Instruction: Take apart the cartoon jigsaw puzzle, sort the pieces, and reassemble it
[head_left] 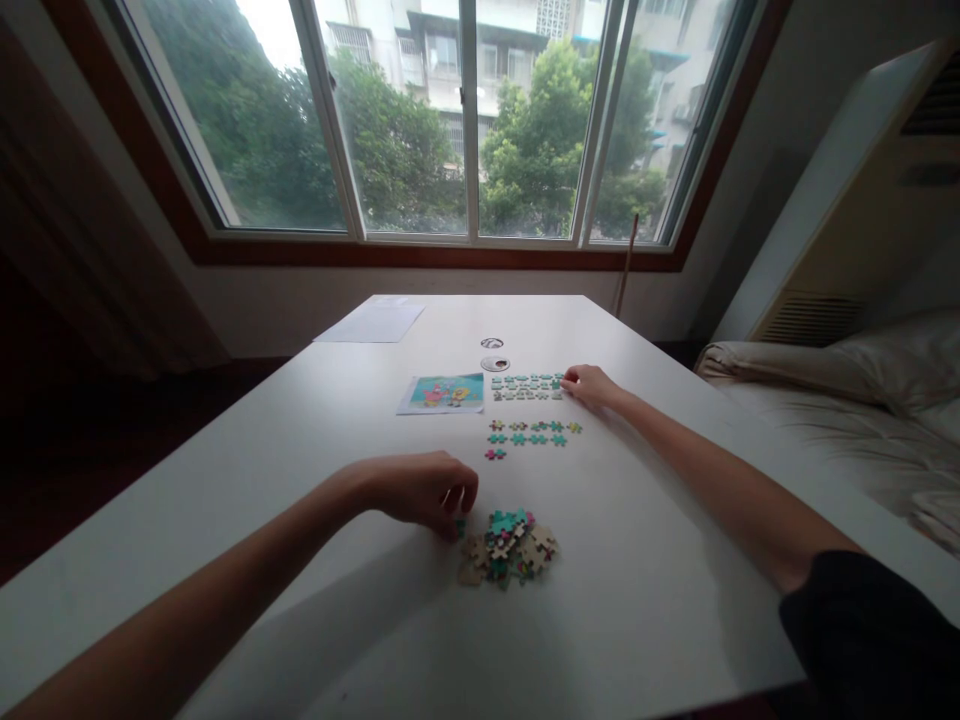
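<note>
My left hand (431, 490) is beside a heap of jigsaw puzzle pieces (517, 545), thumb and fingers closed on a small teal puzzle piece (460, 526). The heap mixes teal, pink and plain cardboard-backed pieces. Farther off, my right hand (590, 386) has its fingertips pinched at the right end of the far rows of puzzle pieces (525, 386), by a teal piece (556, 384). Nearer rows of loose pieces (519, 439) lie between the two hands, with a pink and teal pair (495, 454) below them.
A printed cartoon picture (442, 393) lies left of the rows. Two round discs (495, 364) sit beyond them, and white paper (375, 322) at the far left of the white table (300, 440). A sofa (825, 400) stands to the right, a window behind.
</note>
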